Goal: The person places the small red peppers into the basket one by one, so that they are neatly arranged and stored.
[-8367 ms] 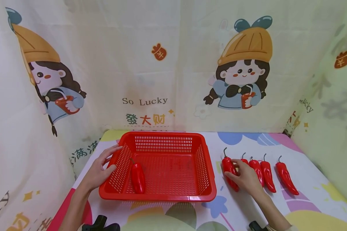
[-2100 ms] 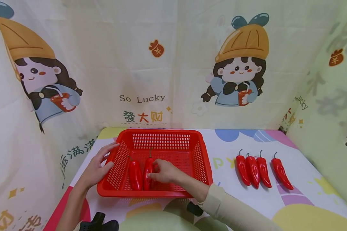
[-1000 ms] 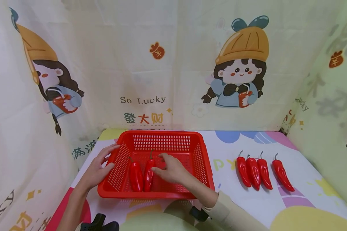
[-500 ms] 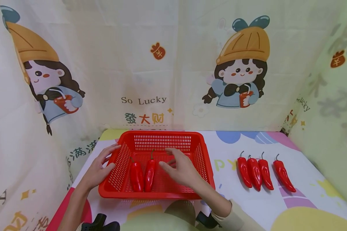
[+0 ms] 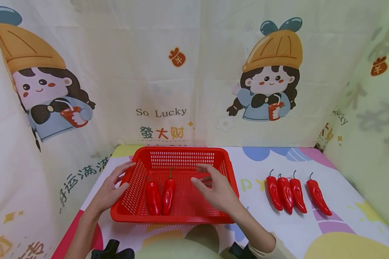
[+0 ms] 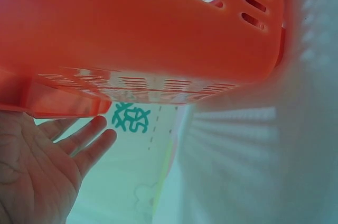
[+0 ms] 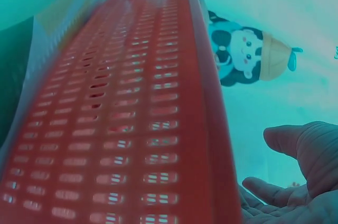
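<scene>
A red plastic basket (image 5: 184, 218) with slotted walls stands on the table. Two red chili peppers lie side by side in its left half: one pepper (image 5: 153, 198) nearer the left wall, the other pepper (image 5: 168, 196) just right of it. My left hand (image 5: 111, 189) rests at the basket's left rim, fingers loosely extended in the left wrist view. Over the right part of the basket hovers my right hand (image 5: 215, 189), thumb and fingers apart, holding nothing. On the table to the right lie several more chili peppers (image 5: 285, 194), stems pointing away from me.
A patterned cloth covers the table (image 5: 246, 216). Behind it hangs a cream curtain (image 5: 207, 90) with cartoon figures, which also closes in the left and right sides. The rightmost chili pepper (image 5: 318, 197) lies a little apart from its row.
A pepper from the table was set in the basket beside the first. My right hand let go of it and has moved right, away from it. The left hand stays at the rim.
</scene>
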Demonstrator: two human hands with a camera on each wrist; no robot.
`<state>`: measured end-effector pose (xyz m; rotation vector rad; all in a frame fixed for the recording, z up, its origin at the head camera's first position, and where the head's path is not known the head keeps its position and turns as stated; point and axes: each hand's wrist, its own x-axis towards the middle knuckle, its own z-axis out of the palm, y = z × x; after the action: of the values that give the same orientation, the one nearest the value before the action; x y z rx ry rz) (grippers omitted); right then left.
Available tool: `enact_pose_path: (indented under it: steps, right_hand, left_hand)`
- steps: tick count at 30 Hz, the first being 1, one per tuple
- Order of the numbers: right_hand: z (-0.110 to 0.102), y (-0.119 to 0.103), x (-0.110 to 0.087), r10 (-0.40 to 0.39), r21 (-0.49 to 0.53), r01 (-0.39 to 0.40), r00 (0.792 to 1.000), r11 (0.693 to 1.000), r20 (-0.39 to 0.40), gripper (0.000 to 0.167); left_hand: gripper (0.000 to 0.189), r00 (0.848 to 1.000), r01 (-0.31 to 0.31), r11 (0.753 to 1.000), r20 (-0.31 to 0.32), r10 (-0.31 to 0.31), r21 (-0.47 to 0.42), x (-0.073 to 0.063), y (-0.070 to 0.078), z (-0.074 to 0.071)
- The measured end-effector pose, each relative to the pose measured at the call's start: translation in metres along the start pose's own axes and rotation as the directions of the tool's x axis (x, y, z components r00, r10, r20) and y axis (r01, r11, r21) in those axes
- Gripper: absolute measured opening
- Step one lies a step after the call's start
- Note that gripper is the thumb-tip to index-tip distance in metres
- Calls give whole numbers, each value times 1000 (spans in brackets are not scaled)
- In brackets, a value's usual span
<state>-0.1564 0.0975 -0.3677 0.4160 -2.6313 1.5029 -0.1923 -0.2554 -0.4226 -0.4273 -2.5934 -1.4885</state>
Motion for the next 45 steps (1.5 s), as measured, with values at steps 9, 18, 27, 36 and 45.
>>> enact_pose_path:
  steps: [9,18,27,36,45]
  right_hand:
    - [-13,5,-9,38,46,-35,998,998,-53,54]
    - [-25,10,-14,70,47,-65,992,997,-103,60]
    - [-39,14,-19,90,50,-84,989,995,-117,56]
    - [-51,19,-23,125,56,-118,982,991,-140,58]
    - [-62,26,-28,151,96,-138,978,986,-143,60]
  left_hand:
    - [76,1000,17,999,17,-16,-41,0,1,-1]
    - [78,1000,10,1000,6,-10,-30,-1,0,1]
    - [77,1000,15,999,10,-15,-42,-1,0,0]
    - [76,1000,14,998,16,-14,-54,-1,0,0]
    - [77,999,38,997,24,-36,-71,-1,-1,-1]
